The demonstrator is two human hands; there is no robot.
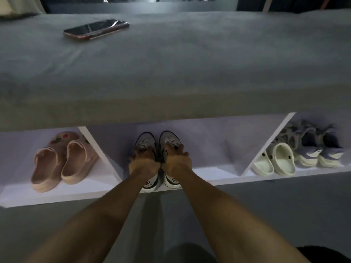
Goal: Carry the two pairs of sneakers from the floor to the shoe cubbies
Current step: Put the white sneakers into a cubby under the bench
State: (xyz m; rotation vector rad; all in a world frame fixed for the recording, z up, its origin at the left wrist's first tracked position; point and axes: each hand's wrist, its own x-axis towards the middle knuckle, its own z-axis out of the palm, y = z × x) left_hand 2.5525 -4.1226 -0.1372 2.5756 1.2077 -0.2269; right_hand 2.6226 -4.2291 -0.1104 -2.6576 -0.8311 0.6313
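Two bare forearms reach forward from the bottom edge, over the grey floor (57, 221). Left hand (142, 164): fingers (141, 151) curled down over the collar of the left grey-and-white lace-up sneaker (146, 143), clamped on it. Right hand (177, 161): fingers (173, 148) curled likewise on the right grey-and-white sneaker (169, 138), thumb out to the side. Both shoes sit side by side, touching, toes pointing inward, heels at the front lip of the middle compartment of the white shoe cubby shelf (209, 179).

Left compartment: pair of pink clog slippers (62, 164). Right compartment: pair of cream clogs (277, 162), just beside a pair of blue-grey chunky sneakers (319, 149).

Above the shelf: bed with grey sheet (190, 73), dark phone in red case (96, 29) lying on it.
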